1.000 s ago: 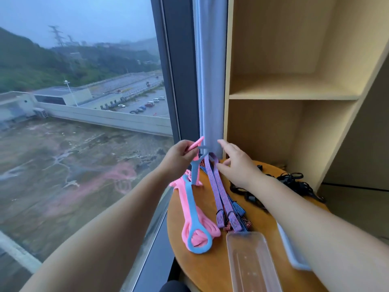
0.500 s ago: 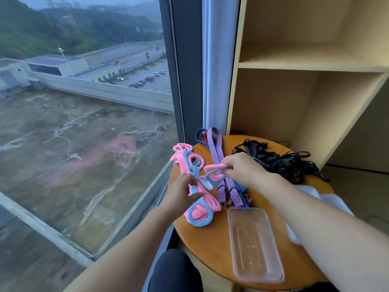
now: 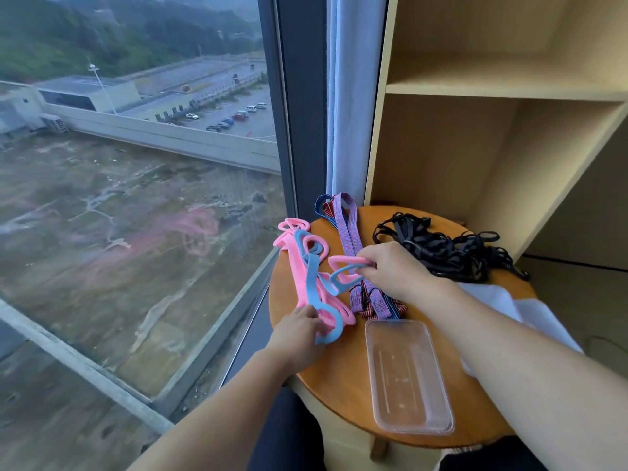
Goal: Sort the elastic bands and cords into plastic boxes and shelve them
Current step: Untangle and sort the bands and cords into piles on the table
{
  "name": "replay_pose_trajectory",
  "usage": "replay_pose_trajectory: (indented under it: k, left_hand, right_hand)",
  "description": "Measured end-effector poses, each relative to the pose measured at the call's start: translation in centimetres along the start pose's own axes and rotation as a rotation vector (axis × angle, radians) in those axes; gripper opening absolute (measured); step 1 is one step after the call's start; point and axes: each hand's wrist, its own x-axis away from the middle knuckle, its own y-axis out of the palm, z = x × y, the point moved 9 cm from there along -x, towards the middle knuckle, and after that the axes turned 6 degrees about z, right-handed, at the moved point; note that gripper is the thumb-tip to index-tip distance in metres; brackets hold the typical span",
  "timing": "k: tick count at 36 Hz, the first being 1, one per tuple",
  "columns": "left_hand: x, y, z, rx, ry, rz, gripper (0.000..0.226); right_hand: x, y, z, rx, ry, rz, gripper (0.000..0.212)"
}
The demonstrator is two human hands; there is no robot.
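The pink and blue elastic bands point(image 3: 306, 277) lie in a loose bundle on the surface point(image 3: 339, 385), stretching away from the left hand point(image 3: 299, 329), whose fingers press on the near blue loop. The right hand point(image 3: 397, 270) pinches one pink loop and one blue loop, raised off the bundle to its left. The striped bands point(image 3: 346, 239), purple, red and blue, lie straight beneath and beyond the right hand, their buckled ends just nearer than it. The black cords point(image 3: 441, 246) sit in a tangled heap just beyond and right of the right hand. The clear plastic box point(image 3: 407, 375) lies flat between the forearms, nearer than both hands. The wooden shelf point(image 3: 475, 86) stands beyond the cords.
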Motion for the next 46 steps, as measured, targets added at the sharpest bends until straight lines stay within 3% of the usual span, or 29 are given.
replay_pose_trajectory:
  k: [5, 11, 19, 24, 28, 36, 41, 46]
  left_hand:
    - [0.2, -5.1, -1.6, 0.250, -0.129, 0.174, 0.012]
    - [-2.1, -14.8, -4.2, 0.531, -0.322, 0.516, 0.018]
    - [-6.1, -26.7, -0.8, 0.698, -0.187, 0.683, 0.020]
    - [-6.9, -32.9, 1.5, 0.816, -0.079, 0.741, 0.022]
    - [-6.8, -36.5, 4.0, 0.851, 0.019, 0.769, 0.032]
    - [-5.7, -42.2, 8.3, 0.958, 0.108, 0.842, 0.027]
    - [-5.0, -42.3, 10.8, 1.120, 0.123, 0.786, 0.018]
    - [-4.7, -41.5, 12.9, 1.227, 0.187, 0.671, 0.024]
  right_hand:
    - [-0.3, -1.4, 0.5, -0.024, 0.003, 0.079, 0.003]
    - [-1.4, -2.3, -0.3, -0.124, -0.004, 0.108, 0.021]
    - [-4.9, -6.7, -4.9, -0.465, -0.106, 0.152, 0.020]
    - [-6.5, -13.2, -8.3, -0.684, -0.195, 0.281, 0.014]
    - [-6.5, -18.2, -11.3, -0.708, -0.275, 0.360, 0.012]
    - [-4.7, -24.7, -14.7, -0.677, -0.354, 0.417, 0.021]
    - [-3.1, -26.0, -15.3, -0.828, -0.394, 0.370, 0.027]
    - [-1.5, -26.2, -14.5, -0.977, -0.371, 0.371, 0.032]
